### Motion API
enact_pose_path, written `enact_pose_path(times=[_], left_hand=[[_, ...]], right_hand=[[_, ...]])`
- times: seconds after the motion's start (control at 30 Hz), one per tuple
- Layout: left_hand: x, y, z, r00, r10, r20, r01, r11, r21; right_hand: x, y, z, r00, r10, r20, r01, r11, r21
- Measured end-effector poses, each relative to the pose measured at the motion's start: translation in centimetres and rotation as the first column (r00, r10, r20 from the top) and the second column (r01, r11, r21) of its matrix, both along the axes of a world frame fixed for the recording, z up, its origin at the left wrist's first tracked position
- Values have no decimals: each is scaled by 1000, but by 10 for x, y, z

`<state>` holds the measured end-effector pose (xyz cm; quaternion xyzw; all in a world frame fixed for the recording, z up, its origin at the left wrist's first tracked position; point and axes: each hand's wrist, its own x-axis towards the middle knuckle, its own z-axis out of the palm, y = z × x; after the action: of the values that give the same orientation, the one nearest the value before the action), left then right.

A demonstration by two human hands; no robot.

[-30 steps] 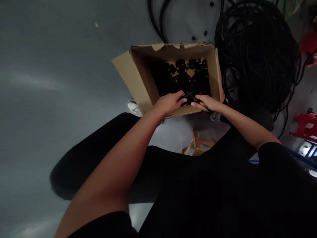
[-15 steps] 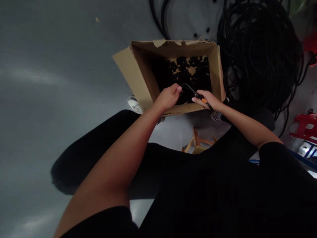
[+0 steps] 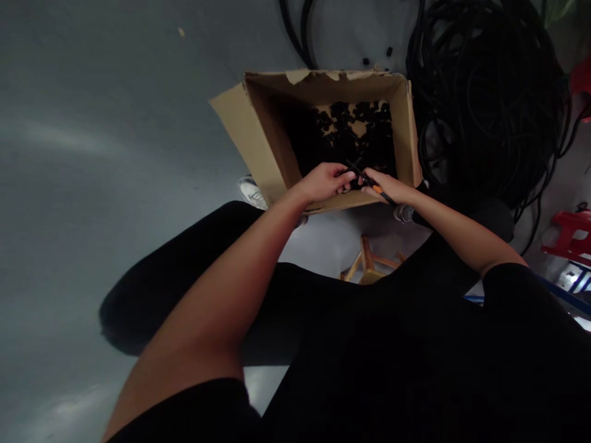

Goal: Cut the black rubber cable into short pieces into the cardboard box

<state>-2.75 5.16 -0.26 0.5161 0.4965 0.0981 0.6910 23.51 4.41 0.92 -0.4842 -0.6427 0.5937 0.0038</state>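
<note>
Over the near side of an open cardboard box (image 3: 404, 129), my two hands are close together. My right hand (image 3: 388, 187) is wrapped round scissors (image 3: 379, 191) with black and orange handles, their dark blades pointing up and left. My left hand (image 3: 329, 181) is closed in a pinch just left of the blades. Whatever lies between its fingertips is dark and too small to make out. Many small black pieces (image 3: 341, 126) cover the box bottom below the hands.
A large heap of coiled black hose or cable (image 3: 489, 104) lies right of the box. Small black bits (image 3: 389, 51) and a curved black length (image 3: 295, 31) are on the floor behind it. A wooden stool (image 3: 368, 261) is below, a red plastic stool (image 3: 570, 237) far right.
My left hand has moved right and slightly down, closer to my right hand and the scissors. The blades look less exposed than before. The box stays in place.
</note>
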Motion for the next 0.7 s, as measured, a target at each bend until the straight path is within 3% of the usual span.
enact_pose_path(times=[0.17,0.3,0.43,0.57,0.7], left_hand=[[3,1,1,999,-25,-22,26,999,33],[5,1,4,988,54,-143,-53,999,11],[3,-3,5,938,87,-336,-28,984,177],[1,-7,2,923,36,-384,72,962,263],[0,-6,-3,969,-23,-247,91,958,271]], right_hand=[[-4,0,-1,999,-29,16,29,1000,6],[-4,1,-3,996,-48,81,42,996,74],[-3,0,-4,992,-79,96,69,992,106],[1,-1,-4,992,-113,60,117,991,-67],[4,2,-2,992,-125,-26,115,966,-231]])
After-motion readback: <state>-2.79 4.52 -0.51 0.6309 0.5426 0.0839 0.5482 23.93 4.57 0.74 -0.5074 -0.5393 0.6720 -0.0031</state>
